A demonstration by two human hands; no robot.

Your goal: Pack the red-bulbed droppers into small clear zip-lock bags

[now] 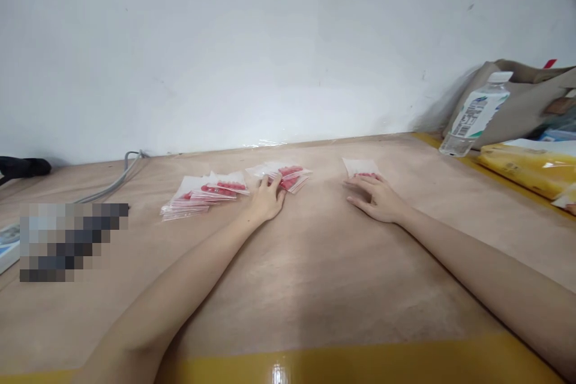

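My left hand (267, 199) rests with fingers apart on the near edge of a small pile of clear plastic packets (292, 175) with red contents. Just left of it, more such packets lie in an overlapping, fanned stack (204, 194). Over to the right, my right hand (378, 197) lies on a single packet (361, 167), its fingers stretched across the red part and its thumb apart. What exactly the red contents are is too small to tell.
A water bottle (477, 114) stands at the right by a beige bag (517, 96) and a yellow package (531, 168). A grey cable (110, 188) runs along the left, near a blurred-out dark object (76, 246). Behind the brown table surface (315, 276) rises a white wall (270, 48).
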